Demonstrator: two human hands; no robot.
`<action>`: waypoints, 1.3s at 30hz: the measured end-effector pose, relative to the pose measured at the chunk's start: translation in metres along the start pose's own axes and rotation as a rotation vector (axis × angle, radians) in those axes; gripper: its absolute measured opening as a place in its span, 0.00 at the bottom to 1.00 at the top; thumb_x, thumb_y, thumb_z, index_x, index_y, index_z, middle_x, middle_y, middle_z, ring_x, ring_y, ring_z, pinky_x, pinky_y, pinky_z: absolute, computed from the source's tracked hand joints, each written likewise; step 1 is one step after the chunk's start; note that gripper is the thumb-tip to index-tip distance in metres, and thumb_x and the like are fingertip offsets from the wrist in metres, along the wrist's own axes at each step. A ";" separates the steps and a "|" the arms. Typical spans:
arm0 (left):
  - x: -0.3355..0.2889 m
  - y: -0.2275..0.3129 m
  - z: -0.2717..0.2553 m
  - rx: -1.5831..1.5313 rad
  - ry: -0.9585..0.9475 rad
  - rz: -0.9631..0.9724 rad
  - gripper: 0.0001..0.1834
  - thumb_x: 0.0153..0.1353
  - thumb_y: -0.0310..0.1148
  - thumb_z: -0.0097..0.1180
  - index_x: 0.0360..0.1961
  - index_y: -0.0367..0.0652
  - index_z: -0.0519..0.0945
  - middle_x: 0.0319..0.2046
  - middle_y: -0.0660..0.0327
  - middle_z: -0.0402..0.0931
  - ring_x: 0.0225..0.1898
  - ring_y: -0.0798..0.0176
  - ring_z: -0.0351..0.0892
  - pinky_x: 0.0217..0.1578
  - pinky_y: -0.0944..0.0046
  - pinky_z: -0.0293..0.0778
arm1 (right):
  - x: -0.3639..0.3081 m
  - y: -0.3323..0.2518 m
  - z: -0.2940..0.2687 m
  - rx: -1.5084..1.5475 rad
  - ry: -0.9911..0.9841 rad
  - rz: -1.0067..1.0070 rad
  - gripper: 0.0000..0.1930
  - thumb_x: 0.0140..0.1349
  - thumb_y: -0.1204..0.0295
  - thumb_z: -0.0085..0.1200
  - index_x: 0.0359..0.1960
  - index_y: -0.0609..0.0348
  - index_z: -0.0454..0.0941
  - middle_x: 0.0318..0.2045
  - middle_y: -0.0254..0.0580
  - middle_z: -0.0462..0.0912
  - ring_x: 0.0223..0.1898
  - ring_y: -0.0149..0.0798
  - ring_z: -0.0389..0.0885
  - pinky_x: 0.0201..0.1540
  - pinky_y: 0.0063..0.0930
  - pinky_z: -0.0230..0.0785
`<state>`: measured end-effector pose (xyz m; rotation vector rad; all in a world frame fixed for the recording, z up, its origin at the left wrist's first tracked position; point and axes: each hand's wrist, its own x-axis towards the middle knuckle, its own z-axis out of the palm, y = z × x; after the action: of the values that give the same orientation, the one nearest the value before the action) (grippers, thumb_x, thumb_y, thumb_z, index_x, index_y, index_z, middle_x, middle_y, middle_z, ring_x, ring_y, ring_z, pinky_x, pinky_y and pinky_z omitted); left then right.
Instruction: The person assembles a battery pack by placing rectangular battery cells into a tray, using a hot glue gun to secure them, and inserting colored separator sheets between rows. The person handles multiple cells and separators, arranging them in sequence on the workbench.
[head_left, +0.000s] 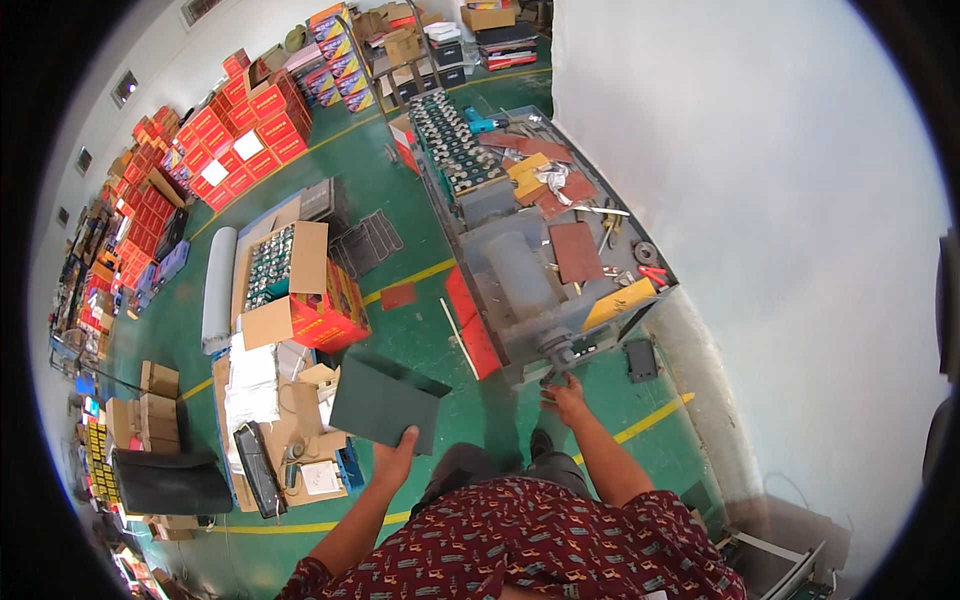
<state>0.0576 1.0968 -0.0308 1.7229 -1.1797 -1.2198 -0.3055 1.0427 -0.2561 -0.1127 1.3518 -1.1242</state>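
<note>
My left hand grips the near edge of a flat dark green panel, with the thumb on top. Along its far right side the panel has a bent-up lip. My right hand reaches forward with its fingers apart, just below a grey metal clamp or vise-like fitting at the workbench's near corner. Whether the fingertips touch the fitting, I cannot tell. The grey workbench carries rows of small round-topped parts, brown sheets, a yellow piece and red-handled pliers.
Left of the bench, an open carton of similar parts stands by a grey roll. Papers and cardboard lie nearer me. Red cartons are stacked farther back. A white wall bounds the right, with a dark tray on the floor.
</note>
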 end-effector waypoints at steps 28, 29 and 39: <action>0.390 0.015 -0.173 0.003 -0.476 0.345 0.21 0.72 0.31 0.65 0.61 0.31 0.78 0.54 0.54 0.82 0.55 0.57 0.81 0.60 0.56 0.75 | -0.128 0.048 0.211 0.171 0.674 -0.416 0.35 0.72 0.65 0.63 0.75 0.62 0.61 0.33 0.51 0.88 0.27 0.43 0.87 0.31 0.36 0.83; 0.393 0.017 -0.170 -0.004 -0.496 0.365 0.22 0.72 0.31 0.65 0.61 0.31 0.78 0.54 0.54 0.82 0.55 0.56 0.81 0.60 0.56 0.75 | -0.138 0.037 0.217 0.168 0.688 -0.462 0.35 0.73 0.63 0.62 0.75 0.62 0.62 0.32 0.50 0.88 0.26 0.43 0.87 0.30 0.36 0.82; 0.417 0.020 -0.149 -0.025 -0.578 0.315 0.21 0.72 0.31 0.65 0.60 0.30 0.79 0.55 0.53 0.82 0.55 0.55 0.81 0.61 0.55 0.74 | -0.156 -0.093 0.146 0.306 0.599 -0.872 0.32 0.81 0.48 0.42 0.76 0.58 0.66 0.54 0.55 0.88 0.51 0.50 0.89 0.55 0.41 0.79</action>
<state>0.2514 0.7036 -0.0947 1.1272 -1.6827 -1.5673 -0.2125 1.0261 -0.0431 -0.1551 1.6801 -2.2164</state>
